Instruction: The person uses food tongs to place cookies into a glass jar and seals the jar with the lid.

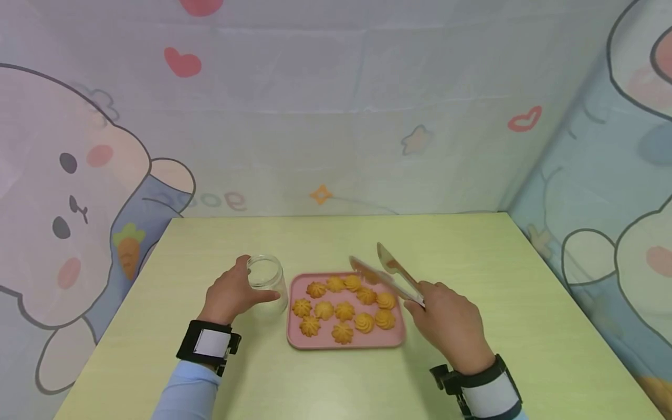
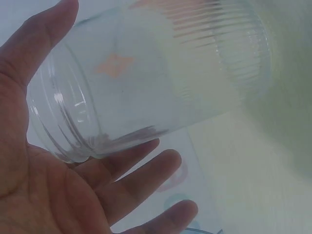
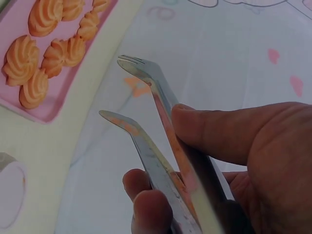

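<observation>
One pale tabletop (image 1: 315, 385) carries it all. Pink rectangular tray (image 1: 322, 339) sits between the hands, long axis left-right: right of the left hand (image 1: 236, 294), left of the right hand (image 1: 448, 321). Right hand grips metal tongs (image 1: 387, 280), tips apart, slanting far-left; one tip over tray's far right part, so that's the nearer reach. Left hand holds glass jar (image 1: 272, 283) near its mouth, just left of tray; no cookies visible inside. Twelve piped cookies (image 1: 344, 311), all on tray.
</observation>
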Available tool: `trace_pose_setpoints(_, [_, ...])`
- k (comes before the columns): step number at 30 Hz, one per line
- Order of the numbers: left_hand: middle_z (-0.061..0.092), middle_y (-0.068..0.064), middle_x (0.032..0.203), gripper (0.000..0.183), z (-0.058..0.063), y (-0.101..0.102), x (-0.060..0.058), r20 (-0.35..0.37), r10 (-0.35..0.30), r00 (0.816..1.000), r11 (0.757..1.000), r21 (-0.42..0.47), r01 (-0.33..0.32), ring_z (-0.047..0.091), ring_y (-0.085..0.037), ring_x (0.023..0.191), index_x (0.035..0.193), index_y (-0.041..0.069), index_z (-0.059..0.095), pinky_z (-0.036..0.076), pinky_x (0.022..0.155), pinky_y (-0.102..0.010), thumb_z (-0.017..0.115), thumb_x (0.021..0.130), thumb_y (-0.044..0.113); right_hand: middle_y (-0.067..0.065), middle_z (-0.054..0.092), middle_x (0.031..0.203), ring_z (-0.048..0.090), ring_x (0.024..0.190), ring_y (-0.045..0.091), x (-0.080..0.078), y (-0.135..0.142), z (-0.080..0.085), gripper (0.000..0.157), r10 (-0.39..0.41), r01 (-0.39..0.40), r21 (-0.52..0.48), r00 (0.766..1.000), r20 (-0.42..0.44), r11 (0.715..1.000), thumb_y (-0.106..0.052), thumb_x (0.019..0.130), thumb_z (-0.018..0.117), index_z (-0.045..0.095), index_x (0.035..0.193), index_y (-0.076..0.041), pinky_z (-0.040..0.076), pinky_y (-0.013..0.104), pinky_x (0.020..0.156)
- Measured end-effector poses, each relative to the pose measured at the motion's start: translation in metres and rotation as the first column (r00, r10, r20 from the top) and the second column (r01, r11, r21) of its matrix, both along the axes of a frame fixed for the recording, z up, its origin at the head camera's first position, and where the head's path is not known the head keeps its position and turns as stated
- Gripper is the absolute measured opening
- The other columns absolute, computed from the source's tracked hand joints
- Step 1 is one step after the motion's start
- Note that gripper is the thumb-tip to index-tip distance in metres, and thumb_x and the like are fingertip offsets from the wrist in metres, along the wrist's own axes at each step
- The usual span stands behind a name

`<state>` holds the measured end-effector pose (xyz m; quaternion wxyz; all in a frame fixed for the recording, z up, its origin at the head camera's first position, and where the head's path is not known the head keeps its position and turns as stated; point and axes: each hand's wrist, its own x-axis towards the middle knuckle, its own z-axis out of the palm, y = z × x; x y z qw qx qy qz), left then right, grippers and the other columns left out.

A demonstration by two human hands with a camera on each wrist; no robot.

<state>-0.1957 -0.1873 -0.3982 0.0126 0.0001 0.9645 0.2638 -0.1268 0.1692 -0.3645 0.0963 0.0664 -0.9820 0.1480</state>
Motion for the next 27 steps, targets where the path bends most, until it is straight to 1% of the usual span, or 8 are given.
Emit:
trace_pose_setpoints(4, [0.059,-0.031,0.125,0.101,-0.002,0.000,-0.001,-0.004,-0.005,1.000,1.000,0.013,0.005,0.057,-0.043,0.107,0.139,-0.006,0.033,0.049,0.082,-0.056,0.078,0.068,0.050,0.009,0.060,0.068,0.047,0.048,0.018,0.000,-0.002,0.000,0.030,0.014,-0.014,0.009,1.000,0.018,1.000,-0.028,0.083,0.071,0.067,0.098,-0.001,0.036,0.032,0.036])
trace_pose_setpoints(8, [0.058,-0.033,0.124,0.095,-0.004,0.000,-0.002,-0.006,-0.017,1.000,0.999,0.045,0.017,0.057,-0.042,0.104,0.135,-0.007,0.036,0.050,0.081,-0.054,0.079,0.069,0.045,0.007,0.058,0.065,0.045,0.047,0.017,0.001,-0.004,0.000,0.027,0.026,-0.027,0.018,0.999,0.039,0.999,-0.030,0.083,0.071,0.066,0.090,-0.005,0.035,0.030,0.036])
trace_pose_setpoints(12, [0.057,-0.034,0.125,0.091,-0.006,0.000,-0.003,-0.009,-0.024,1.000,0.997,0.071,0.025,0.057,-0.043,0.104,0.132,-0.008,0.036,0.050,0.081,-0.054,0.080,0.069,0.042,0.005,0.060,0.066,0.046,0.049,0.017,0.001,-0.006,0.001,0.024,0.046,-0.047,0.017,0.997,0.058,0.999,-0.031,0.082,0.072,0.067,0.089,-0.008,0.035,0.029,0.037])
trace_pose_setpoints(15, [0.058,-0.033,0.125,0.091,-0.007,0.000,-0.004,-0.013,-0.029,1.000,0.996,0.080,0.030,0.056,-0.044,0.106,0.131,-0.008,0.037,0.049,0.083,-0.054,0.081,0.069,0.041,0.004,0.062,0.066,0.047,0.051,0.016,0.002,-0.007,0.002,0.023,0.068,-0.070,0.020,0.995,0.067,0.997,-0.029,0.081,0.072,0.068,0.093,-0.009,0.035,0.030,0.037])
trace_pose_setpoints(20, [0.059,-0.032,0.124,0.091,-0.008,-0.001,-0.005,-0.024,-0.038,0.999,0.996,0.084,0.040,0.054,-0.046,0.108,0.130,-0.009,0.038,0.048,0.085,-0.055,0.081,0.068,0.042,0.001,0.061,0.064,0.047,0.051,0.015,0.003,-0.011,0.003,0.018,0.108,-0.111,0.048,0.992,0.073,0.993,-0.026,0.082,0.071,0.067,0.091,-0.011,0.034,0.030,0.038])
trace_pose_setpoints(23, [0.060,-0.032,0.123,0.092,-0.009,-0.002,-0.006,-0.030,-0.041,0.999,0.996,0.081,0.044,0.054,-0.046,0.107,0.131,-0.008,0.038,0.048,0.085,-0.055,0.081,0.067,0.043,0.000,0.061,0.064,0.046,0.052,0.014,0.005,-0.013,0.004,0.015,0.127,-0.133,0.060,0.987,0.095,0.989,-0.025,0.082,0.070,0.067,0.089,-0.012,0.035,0.030,0.039])
trace_pose_setpoints(27, [0.060,-0.031,0.122,0.094,-0.010,-0.004,-0.006,-0.036,-0.042,0.998,0.996,0.078,0.045,0.054,-0.046,0.107,0.132,-0.008,0.038,0.048,0.084,-0.055,0.081,0.066,0.044,0.001,0.063,0.066,0.047,0.052,0.014,0.006,-0.018,0.006,0.017,0.125,-0.134,0.063,0.982,0.139,0.989,-0.026,0.081,0.070,0.065,0.088,-0.011,0.037,0.030,0.041])
